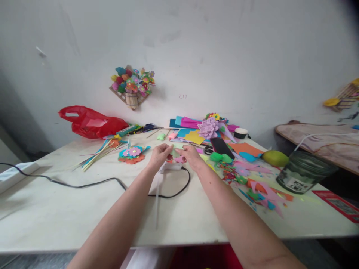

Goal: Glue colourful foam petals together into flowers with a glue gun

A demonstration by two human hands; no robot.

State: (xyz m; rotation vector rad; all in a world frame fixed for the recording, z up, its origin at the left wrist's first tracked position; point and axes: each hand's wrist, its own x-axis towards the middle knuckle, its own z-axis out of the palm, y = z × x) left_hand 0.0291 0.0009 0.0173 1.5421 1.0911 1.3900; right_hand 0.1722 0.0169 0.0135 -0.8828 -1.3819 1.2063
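Between my two hands is a pale green craft-foam piece, its outline partly covered by fingers. My left hand pinches it on the left side, and my right hand pinches it on the right. Just below them on the table lies a white glue gun with a black cord. A long translucent glue stick extends from it toward the front edge. A bit of pink foam shows under my hands. Left of my left hand sits a stack of foam flowers.
Thin sticks, a red plastic bag and a power strip are on the left. Rightward lie scissors, a phone, foam scraps and a glass jar. Foam sheets and a purple flower are behind.
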